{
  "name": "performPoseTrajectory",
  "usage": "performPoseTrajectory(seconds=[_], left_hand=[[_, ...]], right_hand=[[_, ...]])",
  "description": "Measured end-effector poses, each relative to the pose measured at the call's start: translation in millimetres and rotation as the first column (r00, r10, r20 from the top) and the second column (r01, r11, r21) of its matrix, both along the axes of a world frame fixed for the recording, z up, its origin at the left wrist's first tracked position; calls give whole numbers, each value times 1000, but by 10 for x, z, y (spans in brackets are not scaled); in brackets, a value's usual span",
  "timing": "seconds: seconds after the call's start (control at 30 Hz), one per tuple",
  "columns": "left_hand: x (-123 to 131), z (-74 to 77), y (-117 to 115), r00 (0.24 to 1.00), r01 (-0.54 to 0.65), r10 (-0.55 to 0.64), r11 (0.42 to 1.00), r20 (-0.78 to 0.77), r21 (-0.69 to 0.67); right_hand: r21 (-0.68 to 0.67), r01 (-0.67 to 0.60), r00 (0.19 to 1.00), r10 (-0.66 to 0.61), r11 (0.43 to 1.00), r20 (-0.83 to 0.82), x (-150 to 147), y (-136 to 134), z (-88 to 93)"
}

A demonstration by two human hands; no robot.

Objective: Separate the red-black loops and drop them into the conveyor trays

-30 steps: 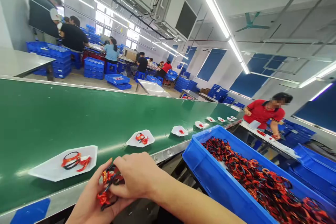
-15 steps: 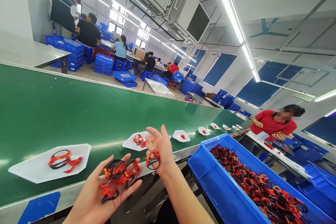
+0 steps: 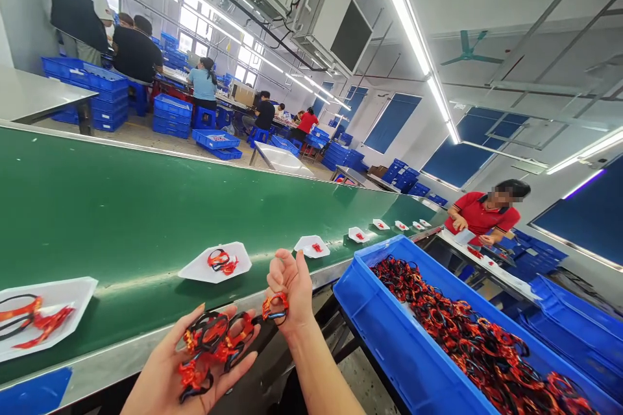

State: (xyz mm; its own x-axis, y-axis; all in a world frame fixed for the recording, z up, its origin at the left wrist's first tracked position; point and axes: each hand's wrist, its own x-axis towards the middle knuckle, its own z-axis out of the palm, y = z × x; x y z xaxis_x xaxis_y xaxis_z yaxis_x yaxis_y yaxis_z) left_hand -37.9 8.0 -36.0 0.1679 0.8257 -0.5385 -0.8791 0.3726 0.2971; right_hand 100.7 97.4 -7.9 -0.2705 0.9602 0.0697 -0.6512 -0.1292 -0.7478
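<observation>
Two bare hands holding black-and-red cord loops beside a green conveyor belt point(image 3: 121, 207).

A bunch of loops point(image 3: 209, 347) is cradled in the cupped, palm-up left hand point(image 3: 187, 363), and a single loop point(image 3: 275, 306) is gripped in the partly closed right hand point(image 3: 289, 288), both just off the belt's near edge. White trays point(image 3: 195, 270) bearing similar loops are spaced along the belt. Beside the belt, to the right, a blue plastic crate point(image 3: 370, 298) is heaped with tangled loops point(image 3: 452, 318). A co-worker in a red shirt point(image 3: 481, 214) is seen beyond the crate.
</observation>
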Motion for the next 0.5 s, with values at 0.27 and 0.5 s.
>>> performPoseTrajectory(seconds=[0.27, 0.5], left_hand=[[52, -71, 25, 999, -32, 32, 999, 13, 13], [17, -54, 34, 994, -54, 54, 999, 93, 2]], right_hand=[[111, 25, 992, -39, 994, 120, 65, 5, -41], [334, 367, 679, -496, 868, 542, 236, 360, -47]])
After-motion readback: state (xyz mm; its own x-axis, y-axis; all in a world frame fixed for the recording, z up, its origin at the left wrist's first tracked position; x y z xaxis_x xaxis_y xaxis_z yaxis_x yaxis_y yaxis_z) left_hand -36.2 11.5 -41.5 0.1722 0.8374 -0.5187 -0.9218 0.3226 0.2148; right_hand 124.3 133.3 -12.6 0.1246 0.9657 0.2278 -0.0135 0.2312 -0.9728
